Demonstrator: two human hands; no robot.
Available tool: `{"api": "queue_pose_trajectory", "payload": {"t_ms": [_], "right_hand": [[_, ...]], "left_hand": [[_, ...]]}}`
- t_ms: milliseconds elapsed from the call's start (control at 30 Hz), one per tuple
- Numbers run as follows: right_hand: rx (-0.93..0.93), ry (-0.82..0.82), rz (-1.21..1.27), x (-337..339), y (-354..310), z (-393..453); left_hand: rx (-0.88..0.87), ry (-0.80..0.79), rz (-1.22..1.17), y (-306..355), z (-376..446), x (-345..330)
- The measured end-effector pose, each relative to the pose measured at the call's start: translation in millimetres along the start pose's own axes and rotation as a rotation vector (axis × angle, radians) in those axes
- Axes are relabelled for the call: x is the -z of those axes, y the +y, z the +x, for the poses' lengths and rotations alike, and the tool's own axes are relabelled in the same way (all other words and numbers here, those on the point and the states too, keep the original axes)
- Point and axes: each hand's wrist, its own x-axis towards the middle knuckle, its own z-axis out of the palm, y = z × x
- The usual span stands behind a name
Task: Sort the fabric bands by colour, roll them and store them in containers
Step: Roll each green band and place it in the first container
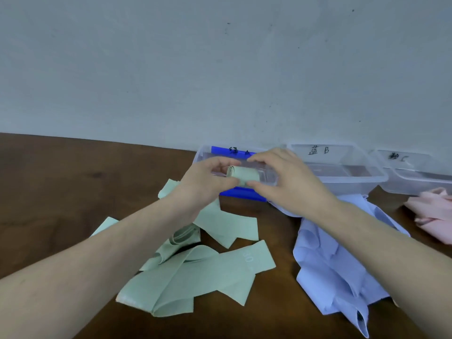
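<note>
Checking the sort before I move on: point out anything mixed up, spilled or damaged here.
Nothing stands out. Green bands, blue bands and pink bands lie in separate piles, unmixed. Both hands, left and right, hold a green roll at box A. Boxes B and C sit upright.

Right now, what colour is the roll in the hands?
Pale green roll, held by both hands; head view shows it.

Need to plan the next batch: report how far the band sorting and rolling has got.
Done: bands lie sorted into green pile, blue pile and pink pile. In hand: left hand and right hand grip one rolled green band in front of container A. Left: all three piles unrolled; containers B and C show no rolls.
</note>
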Motion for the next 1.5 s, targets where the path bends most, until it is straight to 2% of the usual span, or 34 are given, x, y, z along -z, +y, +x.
{"api": "queue_pose_trajectory", "payload": {"t_ms": [133,433,567,633,700,767,867,1100,1267,1433,1500], "right_hand": [[0.009,-0.059,-0.005,-9.1,-10.1,29.0],[0.006,-0.114,0.014,-26.4,-23.0,85.4],[-0.059,-0.153,-0.056,-36.0,-13.4,108.9],[-0.109,-0.211,-0.103,-46.6,-6.1,117.0],[-0.123,-0.286,-0.155,-61.4,-0.3,122.4],[-0.125,-0.357,-0.213,-76.1,2.3,126.6],[-0.125,-0.374,-0.274,-91.5,3.7,132.8],[-0.059,-0.295,-0.419,-110.7,-0.2,143.5],[-0.068,-0.333,-0.394,-106.6,-2.2,142.7],[0.085,-0.252,-0.618,-107.2,-4.3,143.7],[0.091,-0.254,-0.636,-105.1,-7.0,144.4]], "left_hand": [[-0.116,-0.016,0.05,-3.4,17.4,18.7],[-0.285,-0.076,-0.057,-14.3,54.4,54.2],[-0.347,0.096,0.181,-27.8,80.8,74.2],[-0.249,0.176,0.247,-37.7,93.3,83.6],[-0.1,0.159,0.335,-50.0,102.1,88.0],[-0.022,0.109,0.314,-60.7,106.7,86.2],[0.016,0.051,0.14,-62.8,107.0,82.7],[0.091,-0.075,0.042,-61.2,104.9,86.0],[0.097,-0.07,0.003,-61.9,101.3,86.9],[0.098,-0.057,0.009,-59.6,101.2,85.2],[0.098,-0.048,0.003,-58.9,101.4,84.8]]}}
